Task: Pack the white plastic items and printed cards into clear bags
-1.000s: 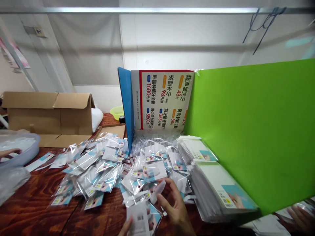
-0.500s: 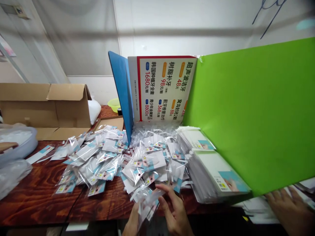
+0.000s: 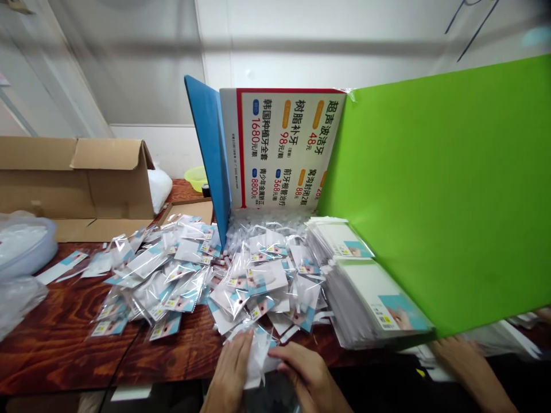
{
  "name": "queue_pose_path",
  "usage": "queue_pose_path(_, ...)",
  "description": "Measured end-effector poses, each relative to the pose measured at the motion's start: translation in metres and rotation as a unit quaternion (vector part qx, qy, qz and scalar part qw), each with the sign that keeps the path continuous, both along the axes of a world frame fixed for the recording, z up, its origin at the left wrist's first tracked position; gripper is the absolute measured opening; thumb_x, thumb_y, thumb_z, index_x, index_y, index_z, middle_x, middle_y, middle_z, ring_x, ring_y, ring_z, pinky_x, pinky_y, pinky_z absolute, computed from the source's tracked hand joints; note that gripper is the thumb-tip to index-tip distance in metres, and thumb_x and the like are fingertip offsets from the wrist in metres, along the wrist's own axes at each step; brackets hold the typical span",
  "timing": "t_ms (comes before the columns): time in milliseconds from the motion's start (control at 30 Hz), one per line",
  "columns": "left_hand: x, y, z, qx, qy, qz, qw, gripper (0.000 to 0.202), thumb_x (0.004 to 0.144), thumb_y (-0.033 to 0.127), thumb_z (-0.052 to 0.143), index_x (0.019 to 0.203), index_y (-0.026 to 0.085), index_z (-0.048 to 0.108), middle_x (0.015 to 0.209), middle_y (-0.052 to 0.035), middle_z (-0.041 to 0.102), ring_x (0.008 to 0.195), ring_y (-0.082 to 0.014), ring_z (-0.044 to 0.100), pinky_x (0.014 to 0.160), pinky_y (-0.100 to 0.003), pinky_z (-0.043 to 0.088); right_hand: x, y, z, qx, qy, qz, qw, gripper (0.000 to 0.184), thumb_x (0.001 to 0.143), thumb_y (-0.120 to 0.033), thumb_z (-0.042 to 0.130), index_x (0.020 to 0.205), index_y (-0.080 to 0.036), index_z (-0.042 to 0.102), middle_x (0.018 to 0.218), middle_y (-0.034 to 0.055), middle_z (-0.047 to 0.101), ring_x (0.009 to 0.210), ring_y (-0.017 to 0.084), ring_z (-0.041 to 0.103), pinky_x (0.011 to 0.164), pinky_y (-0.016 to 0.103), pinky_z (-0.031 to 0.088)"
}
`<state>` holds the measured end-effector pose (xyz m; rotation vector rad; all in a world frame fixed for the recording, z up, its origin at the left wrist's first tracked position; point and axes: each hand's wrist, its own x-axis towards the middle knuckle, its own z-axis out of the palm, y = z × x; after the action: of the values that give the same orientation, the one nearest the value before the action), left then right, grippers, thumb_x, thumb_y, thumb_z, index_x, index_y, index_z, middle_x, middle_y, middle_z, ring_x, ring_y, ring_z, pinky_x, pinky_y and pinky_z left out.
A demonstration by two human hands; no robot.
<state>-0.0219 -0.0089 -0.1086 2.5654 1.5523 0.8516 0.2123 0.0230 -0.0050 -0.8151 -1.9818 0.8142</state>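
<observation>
Left fingers (image 3: 245, 348) shifted across bag (image 3: 258, 357), clamped on it with right fingers (image 3: 289, 351); packets (image 3: 266, 281) ahead

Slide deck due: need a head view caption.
Left hand and right hand on a clear packet, before loose packets and a green panel.

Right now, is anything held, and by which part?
A clear, whitish plastic packet: left hand at its left side, right hand at its right edge.

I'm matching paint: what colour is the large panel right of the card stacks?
The large panel is lime green, clearest in the head view.
</observation>
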Motion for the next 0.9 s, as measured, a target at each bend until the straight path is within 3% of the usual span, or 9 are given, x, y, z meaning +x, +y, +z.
queue_pose_path(167,-0.010,0.004,0.004,0.013,0.040,-0.025,0.999,0.088,0.085,0.001,0.039,0.163,0.018,0.002,0.148,-0.0185,0.056,0.136,-0.0310,0.055,0.108,-0.050,0.049,-0.003,0.002,0.007,-0.042,-0.016,-0.008,0.999,0.021,0.099,-0.027,0.056,0.105,-0.021,0.075,0.086,0.0067,0.074,0.079,0.018,0.068,0.071,0.026,0.050)
queue_pose_path(333,-0.004,0.005,0.020,0.027,0.048,-0.041,0.998,0.088,0.083,0.005,0.041,0.163,0.014,0.005,0.144,-0.0197,0.060,0.129,-0.0315,0.061,0.101,-0.047,0.056,-0.009,0.001,0.005,-0.111,0.011,-0.026,0.993,0.021,0.097,-0.029,0.057,0.090,-0.019,0.075,0.079,0.0052,0.071,0.072,0.017,0.066,0.065,0.025,0.047)
queue_pose_path(433,0.004,0.005,0.025,0.015,0.005,-0.051,0.999,0.087,0.082,0.002,0.040,0.163,0.014,0.010,0.141,-0.0189,0.062,0.129,-0.0284,0.062,0.101,-0.043,0.057,-0.012,-0.001,-0.008,-0.069,-0.014,-0.061,0.996,0.022,0.097,-0.021,0.053,0.085,-0.018,0.072,0.078,0.0059,0.070,0.072,0.017,0.065,0.066,0.025,0.047)
queue_pose_path(533,0.005,0.005,0.024,0.011,-0.052,-0.049,0.997,0.079,0.083,-0.001,0.040,0.158,0.014,0.024,0.142,-0.0184,0.062,0.132,-0.0227,0.059,0.103,-0.032,0.056,-0.012,-0.002,-0.019,-0.013,-0.014,-0.110,0.994,0.022,0.096,-0.018,0.050,0.092,-0.018,0.072,0.081,0.0081,0.071,0.076,0.019,0.066,0.069,0.027,0.049)
queue_pose_path(600,0.000,0.005,0.025,0.032,-0.070,-0.040,0.996,0.069,0.083,-0.003,0.041,0.150,0.015,0.039,0.138,-0.0168,0.065,0.131,-0.0208,0.061,0.102,-0.028,0.056,-0.011,-0.001,-0.021,-0.063,-0.003,-0.114,0.991,0.021,0.094,-0.022,0.055,0.085,-0.018,0.075,0.079,0.0076,0.072,0.074,0.019,0.066,0.067,0.028,0.049)
queue_pose_path(667,-0.006,0.005,0.031,0.075,-0.051,-0.048,0.995,0.059,0.084,-0.004,0.040,0.139,0.016,0.053,0.132,-0.0147,0.069,0.128,-0.0204,0.063,0.102,-0.028,0.056,-0.011,0.002,-0.021,-0.177,0.019,-0.091,0.980,0.022,0.088,-0.031,0.068,0.073,-0.017,0.076,0.073,0.0059,0.071,0.069,0.018,0.064,0.063,0.027,0.046)
queue_pose_path(767,-0.011,0.007,0.050,0.152,0.001,-0.094,0.984,0.041,0.098,0.006,0.040,0.131,0.016,0.063,0.122,-0.0118,0.075,0.123,-0.0204,0.066,0.104,-0.030,0.054,-0.014,0.006,-0.024,-0.344,0.079,-0.084,0.932,0.034,0.066,-0.045,0.087,0.059,-0.014,0.074,0.061,0.0025,0.066,0.056,0.014,0.054,0.053,0.025,0.038)
queue_pose_path(833,-0.009,0.009,0.064,0.186,0.022,-0.116,0.975,0.037,0.104,0.017,0.039,0.128,0.014,0.066,0.115,-0.0105,0.078,0.119,-0.0199,0.068,0.104,-0.031,0.053,-0.019,0.007,-0.027,-0.394,0.113,-0.114,0.905,0.042,0.056,-0.049,0.091,0.054,-0.013,0.070,0.054,-0.0002,0.059,0.052,0.011,0.045,0.050,0.024,0.032)
queue_pose_path(900,-0.006,0.012,0.076,0.204,0.037,-0.121,0.971,0.038,0.106,0.020,0.036,0.125,0.013,0.069,0.112,-0.0101,0.079,0.115,-0.0190,0.069,0.104,-0.030,0.053,-0.024,0.007,-0.029,-0.392,0.125,-0.136,0.901,0.044,0.058,-0.051,0.090,0.053,-0.012,0.069,0.053,-0.0008,0.056,0.052,0.010,0.042,0.050,0.024,0.032)
